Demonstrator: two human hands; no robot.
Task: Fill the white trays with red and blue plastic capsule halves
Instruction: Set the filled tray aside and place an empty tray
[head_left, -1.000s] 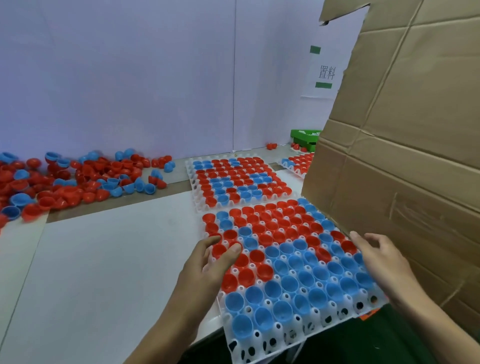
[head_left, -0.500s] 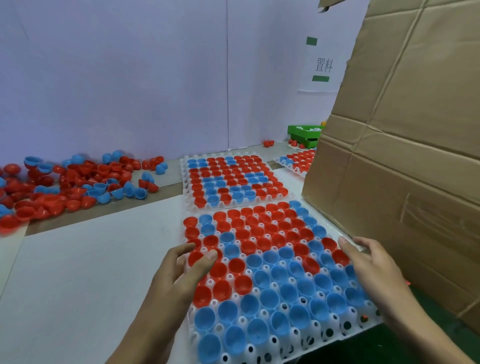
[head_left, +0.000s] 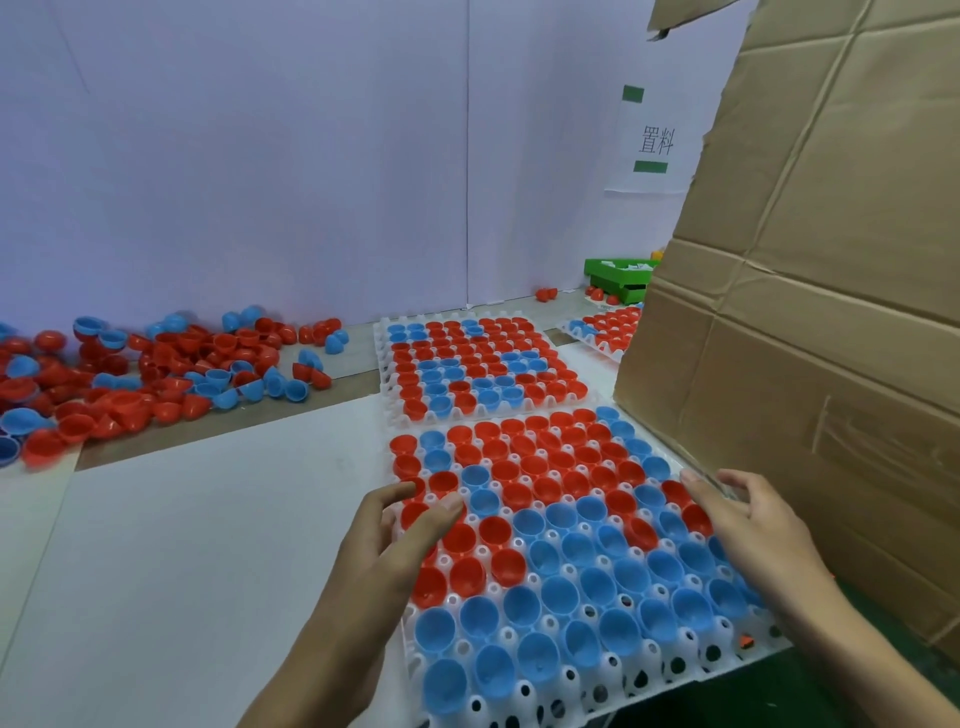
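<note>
The near white tray (head_left: 691, 670) lies at the near edge of the table (head_left: 182, 519), just in front of the person, and it hangs a little over that edge. Almost all of its cups already hold a red or blue capsule half. Only the nearest row seems to be without halves: there I see bare white cups with dark holes. The left hand (head_left: 395, 540) rests on the left side of this tray, with fingers spread and relaxed over the red halves; it holds nothing. The right hand (head_left: 748, 525) lies on the right side of the tray, fingers also straight and loose, grasping nothing, close to the big cardboard sheet (head_left: 810, 312) that stands on the right.

Behind the near tray, touching it or almost, is the far white tray (head_left: 410, 415). It looks completely filled with red and blue halves. A third tray (head_left: 597, 338), further to the right, is partly hidden by the cardboard, so I cannot tell how full it is.

On the far left of the table a large loose pile of capsule halves (head_left: 156, 379) is waiting, mostly red. I judge the task well advanced: two trays are nearly done, and what is left is the last near row, then perhaps more trays.
</note>
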